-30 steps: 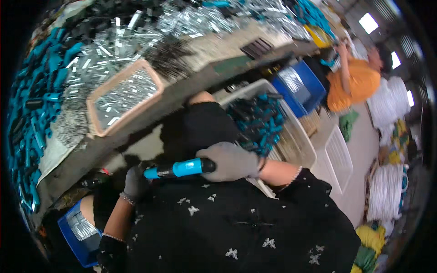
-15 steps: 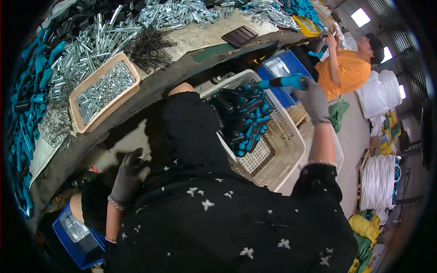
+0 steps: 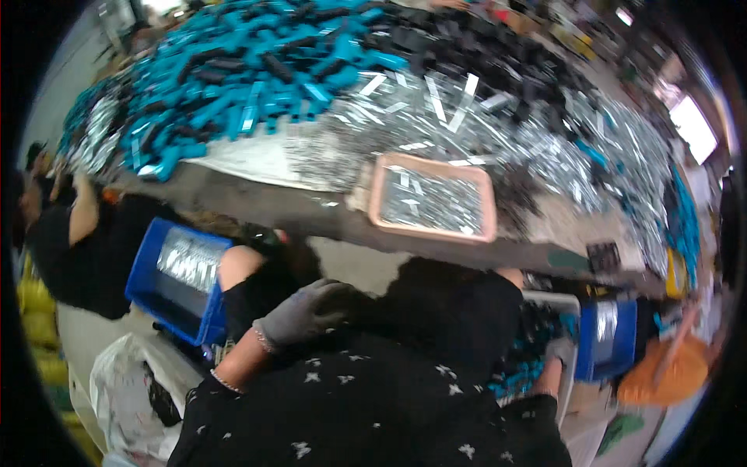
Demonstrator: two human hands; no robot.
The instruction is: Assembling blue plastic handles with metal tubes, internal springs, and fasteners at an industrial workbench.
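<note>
My left hand (image 3: 306, 311), in a grey glove, rests on my dark-clothed knee and holds nothing. My right hand (image 3: 555, 352), also gloved, is low at the edge of a white basket (image 3: 554, 299) filled with blue-handled tools (image 3: 523, 366). Only part of that hand shows, so its grip is unclear. A pink tray (image 3: 375, 204) of small metal pieces sits on the table edge just beyond my knees.
The table holds a heap of blue and black handles (image 3: 257, 70) and shiny metal parts (image 3: 467, 117). A blue bin (image 3: 140, 272) of metal pieces stands at my left, another blue bin (image 3: 607, 338) at my right. A person in black (image 3: 78, 249) works left, one in orange (image 3: 669, 373) right. A white bag (image 3: 124, 389) lies below.
My right hand carried a blue-handled tool from my lap to the basket and has dropped lower into it; the tool no longer shows in it. The view swung left.
</note>
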